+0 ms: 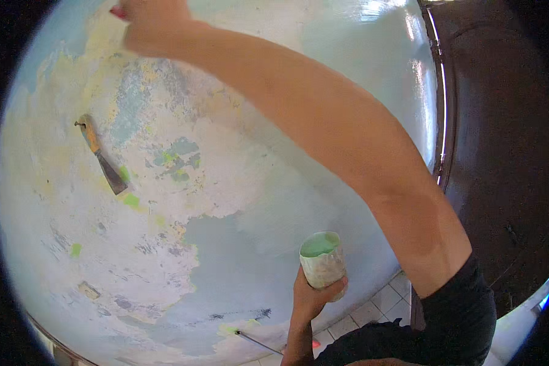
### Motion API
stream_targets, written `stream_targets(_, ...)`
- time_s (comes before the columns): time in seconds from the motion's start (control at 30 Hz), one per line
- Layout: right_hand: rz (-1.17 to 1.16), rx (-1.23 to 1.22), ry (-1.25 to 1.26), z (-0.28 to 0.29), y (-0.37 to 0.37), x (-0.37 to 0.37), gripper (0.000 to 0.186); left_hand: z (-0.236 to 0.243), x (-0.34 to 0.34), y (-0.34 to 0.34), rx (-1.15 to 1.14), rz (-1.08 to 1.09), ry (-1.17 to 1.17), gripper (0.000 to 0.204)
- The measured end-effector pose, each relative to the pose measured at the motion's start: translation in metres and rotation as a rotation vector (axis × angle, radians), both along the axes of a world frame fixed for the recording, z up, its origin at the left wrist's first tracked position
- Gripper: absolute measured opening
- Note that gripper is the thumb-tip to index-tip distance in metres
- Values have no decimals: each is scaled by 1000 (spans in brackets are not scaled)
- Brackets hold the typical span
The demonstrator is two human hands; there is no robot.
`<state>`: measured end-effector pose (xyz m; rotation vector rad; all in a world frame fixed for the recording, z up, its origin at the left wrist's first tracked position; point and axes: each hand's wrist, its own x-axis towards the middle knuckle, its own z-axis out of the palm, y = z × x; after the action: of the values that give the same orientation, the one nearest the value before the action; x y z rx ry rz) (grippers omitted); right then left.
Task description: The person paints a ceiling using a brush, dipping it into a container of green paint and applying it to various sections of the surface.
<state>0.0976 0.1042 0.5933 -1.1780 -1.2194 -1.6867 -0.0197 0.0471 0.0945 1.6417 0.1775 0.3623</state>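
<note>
My right arm reaches across the patchy, mottled wall [219,171] to the top, where my right hand [149,27], slightly blurred, is closed on something small and red [117,12], mostly hidden. Low in the middle, my left hand [314,293] grips a pale, grimy cup [323,271] with light green liquid inside. A scraper [111,172] with a wooden handle hangs on a nail at the left of the wall, blade pointing down.
A dark brown panel, perhaps a door [494,140], runs down the right side. White floor tiles [366,314] show below, beside my body. A thin rod [259,343] slants near the wall's lower edge, and a pale curved surface [518,335] is at the lower right.
</note>
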Motion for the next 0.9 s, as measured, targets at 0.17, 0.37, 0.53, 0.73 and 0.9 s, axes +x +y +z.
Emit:
stream_targets(0.17,183,-43,109,17,-7,3,32,3,2,-6,7,-22,-7,81)
stream_targets(0.37,482,154,317,17,-102,151,22,17,-5,-4,-38,-65,-29,81)
stream_targets(0.53,435,352,428,6,-216,239,20,8,12,-2,68,-62,-1,82)
stream_targets(0.73,-74,598,453,11,-288,258,39,6,17,-6,19,-80,-20,80)
stream_targets(0.9,-459,352,249,19,-201,216,36,12,6,-7,30,-57,-20,80)
